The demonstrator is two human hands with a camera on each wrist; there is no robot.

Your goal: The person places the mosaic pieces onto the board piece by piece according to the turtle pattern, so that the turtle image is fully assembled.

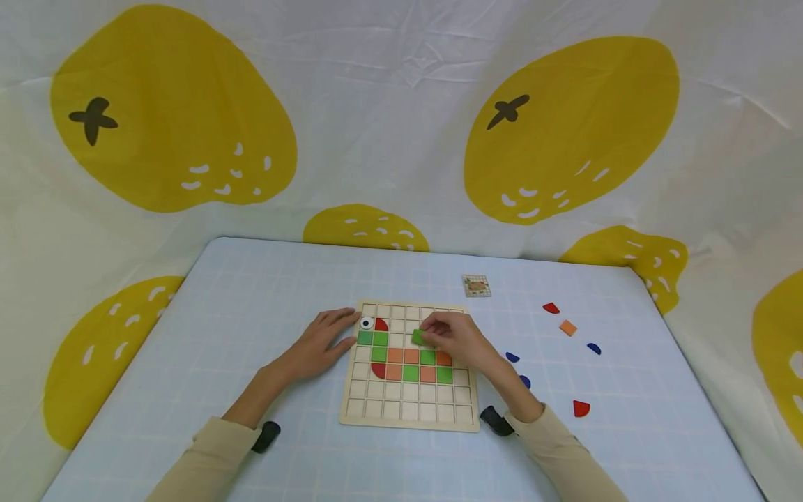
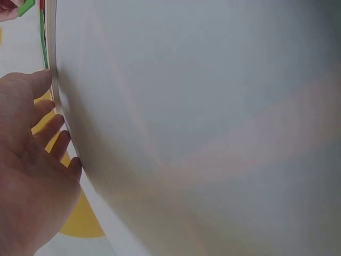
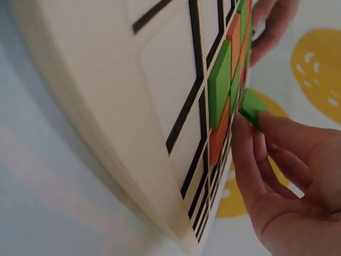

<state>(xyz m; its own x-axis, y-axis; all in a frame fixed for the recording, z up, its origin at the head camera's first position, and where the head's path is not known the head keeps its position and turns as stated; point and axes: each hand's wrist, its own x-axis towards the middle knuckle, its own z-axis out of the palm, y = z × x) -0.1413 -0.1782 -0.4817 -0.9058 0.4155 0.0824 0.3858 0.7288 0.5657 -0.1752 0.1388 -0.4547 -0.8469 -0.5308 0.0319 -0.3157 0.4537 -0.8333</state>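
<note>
A wooden grid board (image 1: 409, 413) lies on the table, with green, orange and red pieces set in its squares and a round white eye piece (image 1: 366, 323) at upper left. My right hand (image 1: 454, 336) pinches a green square tile (image 3: 252, 108) between thumb and fingers, just over the board above the row of orange and green tiles. Along the board's left edge, my left hand (image 1: 318, 346) rests with fingers loosely extended. In the left wrist view, the fingertips (image 2: 59, 121) sit beside the board's rim. Next to the eye is a red quarter-round piece (image 1: 380, 325).
Right of the board lie loose pieces: a red one (image 1: 581, 408), another red one (image 1: 551, 307), an orange square (image 1: 567, 328) and several blue rounded pieces, one at the far right (image 1: 594, 348). A small picture card (image 1: 477, 286) lies behind the board. A patterned curtain (image 1: 389, 139) hangs at the back.
</note>
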